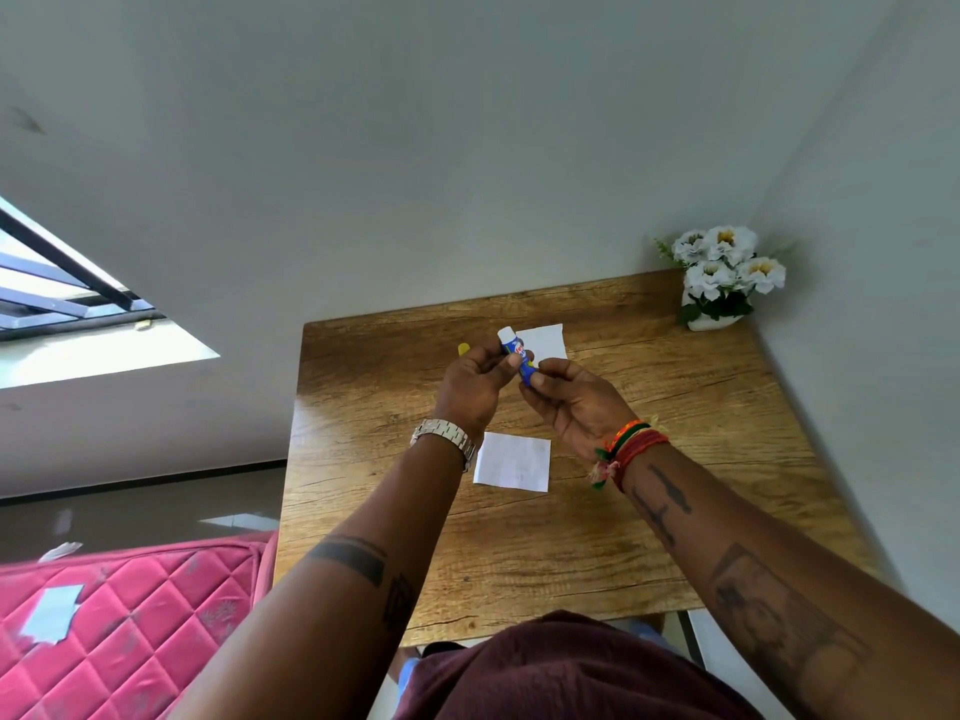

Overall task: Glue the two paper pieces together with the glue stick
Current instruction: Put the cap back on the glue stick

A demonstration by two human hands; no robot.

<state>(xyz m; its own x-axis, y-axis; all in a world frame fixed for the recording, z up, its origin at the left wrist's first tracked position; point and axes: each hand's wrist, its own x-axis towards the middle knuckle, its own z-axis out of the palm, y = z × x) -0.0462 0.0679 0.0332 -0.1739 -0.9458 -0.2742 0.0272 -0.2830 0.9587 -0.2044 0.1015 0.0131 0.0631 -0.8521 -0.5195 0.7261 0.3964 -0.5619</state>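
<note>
Wooden table [649, 459] against grey wall, flower pot [719, 283] at 2 o'clock, two paper pieces [513, 462] [543, 343] flanking both hands [475, 381] [576, 402] clamped on glue stick [517, 356].

Single head cam, wide-angle, looks fwd & down onto wooden table [649, 459], close above both forearms.

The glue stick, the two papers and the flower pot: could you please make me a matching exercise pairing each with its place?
Things:
1. glue stick
2. near paper
3. far paper
4. flower pot

Places:
A. far right corner of the table
B. flat on the table between the wrists
C. held by both the left hand and the right hand
D. flat on the table beyond the hands

Pairs: 1-C, 2-B, 3-D, 4-A
</note>
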